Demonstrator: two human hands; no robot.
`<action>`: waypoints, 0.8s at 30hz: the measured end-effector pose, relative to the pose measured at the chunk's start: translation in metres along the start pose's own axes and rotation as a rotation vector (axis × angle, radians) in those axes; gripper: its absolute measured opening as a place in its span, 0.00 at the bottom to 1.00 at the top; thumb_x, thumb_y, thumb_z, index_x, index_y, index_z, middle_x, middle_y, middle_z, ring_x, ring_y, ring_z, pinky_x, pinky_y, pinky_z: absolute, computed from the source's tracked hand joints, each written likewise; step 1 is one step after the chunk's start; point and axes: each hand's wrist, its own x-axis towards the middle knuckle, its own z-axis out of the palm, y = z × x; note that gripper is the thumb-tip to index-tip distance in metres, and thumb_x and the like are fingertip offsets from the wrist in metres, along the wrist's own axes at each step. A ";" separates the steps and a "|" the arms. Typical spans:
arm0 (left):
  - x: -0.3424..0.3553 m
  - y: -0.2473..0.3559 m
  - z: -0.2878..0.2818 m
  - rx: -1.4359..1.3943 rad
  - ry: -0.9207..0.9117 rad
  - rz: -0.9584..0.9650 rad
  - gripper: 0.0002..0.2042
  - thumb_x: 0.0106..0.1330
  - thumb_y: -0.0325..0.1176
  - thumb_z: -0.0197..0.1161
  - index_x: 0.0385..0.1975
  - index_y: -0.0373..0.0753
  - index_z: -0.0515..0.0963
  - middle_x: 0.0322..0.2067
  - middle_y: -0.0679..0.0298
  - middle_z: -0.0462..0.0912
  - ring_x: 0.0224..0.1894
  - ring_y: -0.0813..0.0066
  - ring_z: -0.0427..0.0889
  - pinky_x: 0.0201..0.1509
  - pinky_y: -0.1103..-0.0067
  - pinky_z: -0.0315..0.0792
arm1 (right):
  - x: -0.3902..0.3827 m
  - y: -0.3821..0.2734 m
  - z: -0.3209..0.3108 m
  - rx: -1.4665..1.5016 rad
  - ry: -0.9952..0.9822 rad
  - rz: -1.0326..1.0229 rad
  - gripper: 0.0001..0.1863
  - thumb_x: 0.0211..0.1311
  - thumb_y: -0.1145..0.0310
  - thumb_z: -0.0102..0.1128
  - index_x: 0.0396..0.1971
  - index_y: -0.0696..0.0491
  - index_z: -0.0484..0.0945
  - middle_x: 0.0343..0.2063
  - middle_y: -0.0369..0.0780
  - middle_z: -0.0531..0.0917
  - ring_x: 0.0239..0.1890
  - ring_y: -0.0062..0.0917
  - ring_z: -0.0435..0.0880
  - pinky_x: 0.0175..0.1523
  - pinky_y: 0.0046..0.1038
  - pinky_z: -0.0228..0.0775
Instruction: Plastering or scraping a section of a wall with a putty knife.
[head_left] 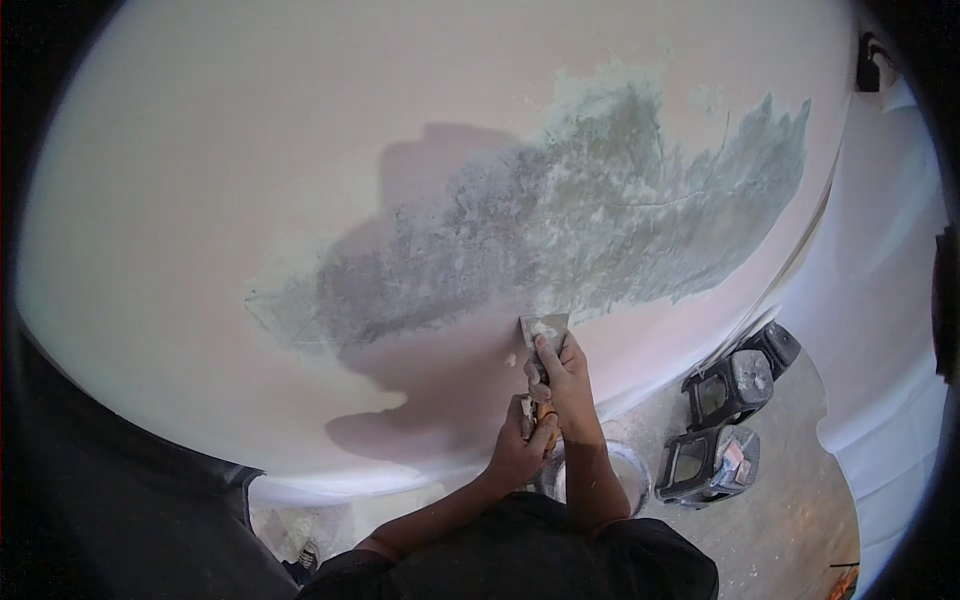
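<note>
A pale wall [200,200] carries a broad patch of grey-green filler [600,210], rough on its left half and smoother on its right. Just below the patch, my right hand [565,375] is closed on a putty knife [547,324], thumb pressed on its wide metal blade, which bears whitish smears. Lower and to the left, my left hand [518,450] wraps round an orange handle [543,415]. Whether that handle belongs to the same knife I cannot tell. Grey-white putty clings to the fingers and tool between the hands.
A round white-rimmed bucket [640,470] stands beside my right forearm. To its right are dark plastic step stools [690,465], one with small items on top. White sheeting [890,300] hangs at the right. A shoe [308,555] shows at lower left.
</note>
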 end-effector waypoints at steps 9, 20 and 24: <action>0.005 -0.007 0.002 -0.004 -0.010 0.017 0.12 0.71 0.28 0.54 0.50 0.38 0.62 0.29 0.63 0.73 0.26 0.81 0.73 0.28 0.80 0.70 | 0.003 -0.004 0.000 -0.026 0.015 -0.020 0.10 0.71 0.65 0.54 0.43 0.55 0.69 0.23 0.33 0.72 0.17 0.12 0.66 0.16 0.14 0.53; 0.010 -0.012 0.000 -0.019 0.038 -0.193 0.13 0.69 0.27 0.54 0.51 0.37 0.64 0.33 0.60 0.73 0.32 0.73 0.75 0.36 0.75 0.72 | 0.008 -0.008 -0.002 -0.082 -0.008 -0.042 0.12 0.71 0.64 0.54 0.44 0.56 0.68 0.24 0.35 0.76 0.17 0.12 0.69 0.16 0.15 0.57; 0.009 -0.029 0.002 0.181 0.052 0.157 0.12 0.70 0.27 0.53 0.50 0.38 0.63 0.31 0.62 0.72 0.29 0.76 0.74 0.31 0.77 0.71 | 0.003 -0.011 0.004 -0.088 0.043 -0.063 0.09 0.72 0.65 0.53 0.40 0.55 0.69 0.18 0.35 0.72 0.14 0.12 0.65 0.16 0.15 0.52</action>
